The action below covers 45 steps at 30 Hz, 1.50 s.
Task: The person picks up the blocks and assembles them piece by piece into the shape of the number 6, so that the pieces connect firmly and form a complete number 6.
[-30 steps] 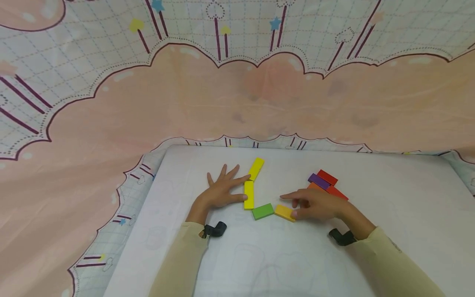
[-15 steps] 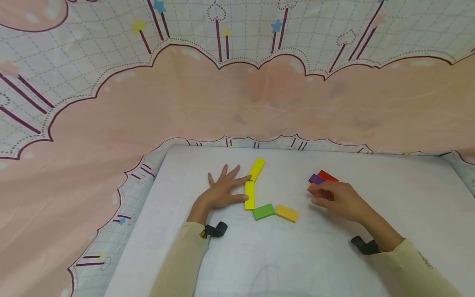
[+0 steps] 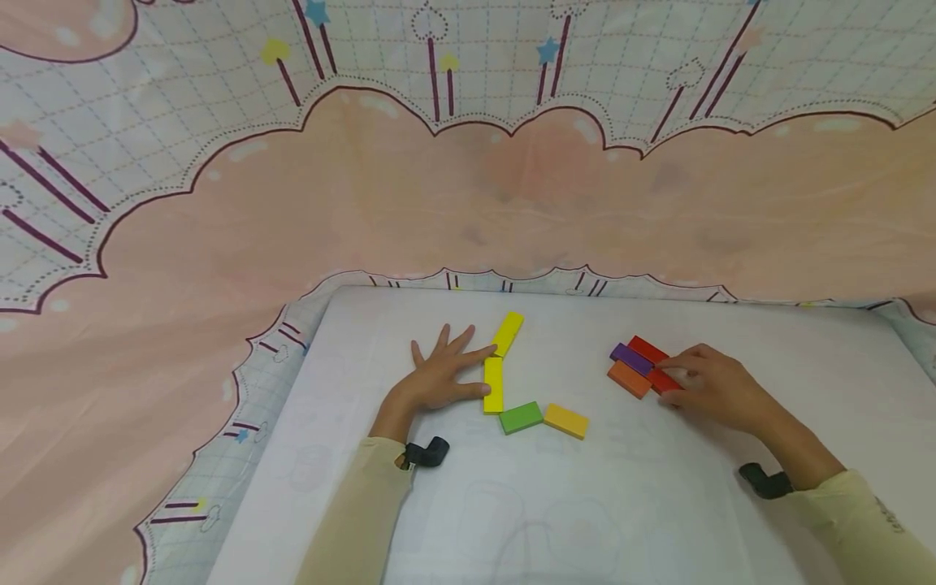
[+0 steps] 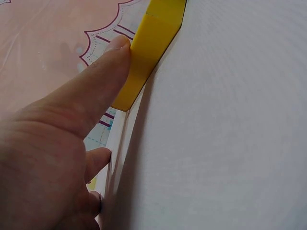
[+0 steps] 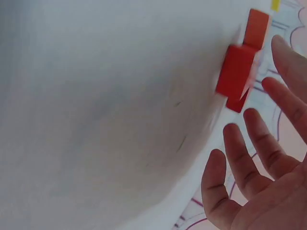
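Head view, oblong yellow block [image 3: 495, 382], oblong red block [image 3: 664, 381]

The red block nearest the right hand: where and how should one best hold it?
Probably pinch this red block by its long sides, coming from the right, where the right hand is: it lies flat, its left end crowded by the purple block and orange block.

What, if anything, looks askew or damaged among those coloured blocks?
Nothing looks damaged. The farther yellow block slants away from the nearer yellow block, and the green block and amber block are angled opposite ways, but together they form one bent chain, so it may be deliberate.
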Motion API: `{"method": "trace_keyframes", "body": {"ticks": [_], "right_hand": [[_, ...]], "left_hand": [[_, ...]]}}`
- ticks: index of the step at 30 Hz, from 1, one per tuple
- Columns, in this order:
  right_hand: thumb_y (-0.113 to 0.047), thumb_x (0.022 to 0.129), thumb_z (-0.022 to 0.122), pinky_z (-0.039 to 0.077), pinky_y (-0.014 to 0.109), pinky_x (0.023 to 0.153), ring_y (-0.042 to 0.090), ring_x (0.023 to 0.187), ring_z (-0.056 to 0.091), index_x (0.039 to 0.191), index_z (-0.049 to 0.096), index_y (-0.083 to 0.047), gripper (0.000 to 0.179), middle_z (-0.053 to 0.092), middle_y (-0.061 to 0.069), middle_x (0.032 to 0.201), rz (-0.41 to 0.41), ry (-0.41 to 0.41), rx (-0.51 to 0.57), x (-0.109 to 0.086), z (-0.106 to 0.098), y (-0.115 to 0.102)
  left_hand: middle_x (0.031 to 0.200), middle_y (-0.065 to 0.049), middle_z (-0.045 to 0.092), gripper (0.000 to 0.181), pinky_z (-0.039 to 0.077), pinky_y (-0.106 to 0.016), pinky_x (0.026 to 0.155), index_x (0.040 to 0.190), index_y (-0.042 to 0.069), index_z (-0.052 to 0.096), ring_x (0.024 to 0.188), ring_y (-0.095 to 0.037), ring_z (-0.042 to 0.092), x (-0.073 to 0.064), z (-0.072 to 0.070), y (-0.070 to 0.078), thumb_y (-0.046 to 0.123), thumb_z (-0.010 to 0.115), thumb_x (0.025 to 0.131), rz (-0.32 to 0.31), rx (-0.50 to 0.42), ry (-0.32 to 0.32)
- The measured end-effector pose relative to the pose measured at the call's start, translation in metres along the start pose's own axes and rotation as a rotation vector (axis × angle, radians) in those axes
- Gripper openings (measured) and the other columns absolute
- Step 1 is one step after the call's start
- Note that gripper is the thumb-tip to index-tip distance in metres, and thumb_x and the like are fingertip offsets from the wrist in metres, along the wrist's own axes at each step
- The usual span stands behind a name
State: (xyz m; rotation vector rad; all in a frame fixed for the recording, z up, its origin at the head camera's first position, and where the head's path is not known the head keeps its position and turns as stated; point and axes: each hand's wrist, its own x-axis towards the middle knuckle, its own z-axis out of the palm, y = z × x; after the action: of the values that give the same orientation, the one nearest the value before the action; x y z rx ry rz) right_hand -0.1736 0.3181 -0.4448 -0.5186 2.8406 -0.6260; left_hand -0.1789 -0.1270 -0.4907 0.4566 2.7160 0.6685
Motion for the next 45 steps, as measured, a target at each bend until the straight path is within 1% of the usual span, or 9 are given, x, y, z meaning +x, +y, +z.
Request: {"method": "trace_keyframes", "body": {"ticks": [3, 7, 11, 21, 28, 33, 37, 39, 45], "right_hand": [[-0.032, 0.085, 0.083, 0.060, 0.044, 0.078, 0.035, 0.107, 0.061, 0.127, 0.071, -0.010, 0.049, 0.065, 0.016, 0.117, -0.025, -0.006, 0.003, -0.001, -0.001, 0.007], [-0.028, 0.085, 0.084, 0.054, 0.028, 0.072, 0.026, 0.098, 0.062, 0.127, 0.070, -0.009, 0.048, 0.068, 0.009, 0.109, -0.055, -0.011, 0.001, -0.001, 0.000, 0.012], [-0.030, 0.086, 0.083, 0.053, 0.024, 0.071, 0.021, 0.095, 0.063, 0.129, 0.068, -0.011, 0.050, 0.070, 0.005, 0.106, -0.061, -0.022, 0.010, -0.002, 0.002, 0.015], [-0.040, 0.085, 0.082, 0.049, 0.023, 0.062, 0.015, 0.085, 0.054, 0.136, 0.064, -0.014, 0.060, 0.062, -0.004, 0.086, -0.001, -0.097, 0.027, -0.004, 0.005, 0.010], [-0.041, 0.083, 0.083, 0.046, 0.022, 0.062, 0.015, 0.085, 0.052, 0.138, 0.061, -0.013, 0.066, 0.058, -0.004, 0.087, 0.015, -0.152, 0.036, -0.007, 0.005, 0.009], [-0.041, 0.079, 0.087, 0.051, 0.022, 0.065, 0.017, 0.088, 0.055, 0.131, 0.063, -0.014, 0.064, 0.062, -0.001, 0.095, 0.009, -0.128, 0.057, -0.008, 0.006, 0.009], [-0.039, 0.075, 0.090, 0.059, 0.030, 0.070, 0.021, 0.095, 0.060, 0.126, 0.060, -0.013, 0.064, 0.066, 0.005, 0.106, 0.028, -0.097, 0.082, -0.009, 0.006, 0.007], [-0.038, 0.076, 0.090, 0.060, 0.033, 0.071, 0.023, 0.097, 0.061, 0.124, 0.058, -0.012, 0.062, 0.068, 0.007, 0.108, 0.030, -0.092, 0.098, -0.011, 0.006, 0.006], [-0.030, 0.087, 0.082, 0.059, 0.028, 0.074, 0.021, 0.097, 0.064, 0.122, 0.056, -0.014, 0.046, 0.069, 0.005, 0.105, 0.009, -0.066, 0.143, -0.014, 0.011, 0.003]], "left_hand": [[0.174, 0.004, 0.006, 0.072, -0.020, -0.078, 0.111, 0.155, 0.048, 0.037, 0.159, -0.035, -0.015, 0.000, 0.000, 0.000, 0.063, 0.066, 0.091, 0.001, -0.001, -0.001], [0.174, 0.004, 0.006, 0.072, -0.021, -0.077, 0.111, 0.155, 0.049, 0.037, 0.159, -0.035, -0.015, 0.001, 0.001, 0.000, 0.063, 0.066, 0.090, -0.002, -0.006, -0.002], [0.174, 0.004, 0.006, 0.072, -0.021, -0.077, 0.111, 0.155, 0.048, 0.037, 0.159, -0.034, -0.015, 0.000, 0.001, 0.000, 0.063, 0.066, 0.091, -0.004, -0.011, -0.003], [0.174, 0.004, 0.006, 0.072, -0.021, -0.077, 0.111, 0.155, 0.048, 0.037, 0.159, -0.035, -0.015, -0.001, 0.000, 0.001, 0.063, 0.065, 0.091, -0.001, -0.009, -0.003], [0.174, 0.004, 0.006, 0.072, -0.022, -0.077, 0.111, 0.155, 0.048, 0.037, 0.159, -0.035, -0.015, -0.001, 0.000, 0.001, 0.063, 0.066, 0.091, -0.001, -0.011, -0.001], [0.174, 0.004, 0.006, 0.072, -0.022, -0.077, 0.111, 0.155, 0.048, 0.037, 0.159, -0.035, -0.015, -0.001, 0.001, 0.000, 0.063, 0.065, 0.091, -0.002, -0.011, -0.002], [0.174, 0.003, 0.006, 0.072, -0.022, -0.077, 0.111, 0.155, 0.047, 0.037, 0.159, -0.035, -0.015, -0.002, 0.000, 0.000, 0.062, 0.066, 0.091, 0.001, -0.016, -0.002], [0.174, 0.003, 0.006, 0.072, -0.022, -0.077, 0.111, 0.155, 0.047, 0.037, 0.159, -0.035, -0.015, -0.002, 0.000, 0.000, 0.062, 0.066, 0.091, -0.001, -0.017, -0.005], [0.174, 0.003, 0.006, 0.071, -0.021, -0.077, 0.111, 0.155, 0.046, 0.038, 0.159, -0.036, -0.015, -0.002, -0.001, 0.001, 0.061, 0.066, 0.091, 0.000, -0.006, -0.004]]}}
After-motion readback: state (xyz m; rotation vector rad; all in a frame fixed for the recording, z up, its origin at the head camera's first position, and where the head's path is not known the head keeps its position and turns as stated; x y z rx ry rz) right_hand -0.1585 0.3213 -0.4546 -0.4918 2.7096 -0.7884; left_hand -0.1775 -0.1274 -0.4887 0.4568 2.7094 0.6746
